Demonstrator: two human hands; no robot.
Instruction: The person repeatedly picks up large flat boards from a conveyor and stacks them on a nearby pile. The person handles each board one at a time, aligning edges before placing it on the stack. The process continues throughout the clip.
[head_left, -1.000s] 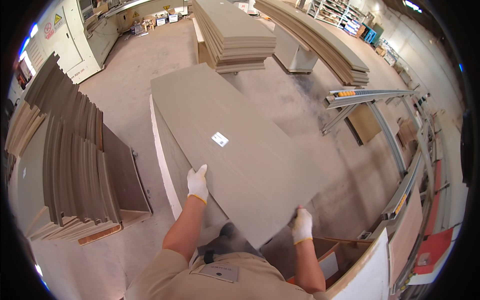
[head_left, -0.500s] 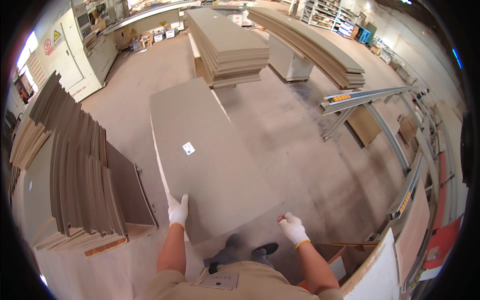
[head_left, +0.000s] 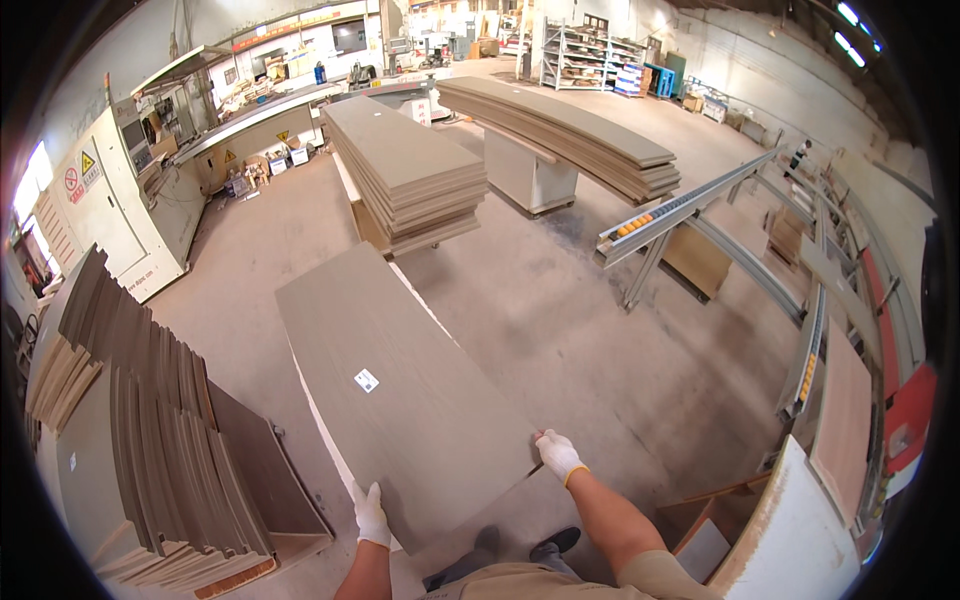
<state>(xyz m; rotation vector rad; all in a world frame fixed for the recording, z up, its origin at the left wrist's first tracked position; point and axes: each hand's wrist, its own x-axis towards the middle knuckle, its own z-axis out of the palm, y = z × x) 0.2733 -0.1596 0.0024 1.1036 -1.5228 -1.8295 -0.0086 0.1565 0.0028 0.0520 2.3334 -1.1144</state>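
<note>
The board [head_left: 430, 430], a label [head_left: 366, 381] on it, lies before the person, seemingly on some support, between left hand [head_left: 371, 515] and right hand [head_left: 558, 455]. Upright panels [head_left: 170, 430] stand left; beyond lie a left stack [head_left: 405, 150] and right stack [head_left: 550, 115]; a roller conveyor [head_left: 690, 203] runs right.

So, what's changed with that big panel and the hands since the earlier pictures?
The panel has shifted left, squarer over what lies beneath it. The left hand has moved near its close left corner; the right hand, off the panel moments ago, is at its close right corner. The board stacks beyond stayed put.
</note>
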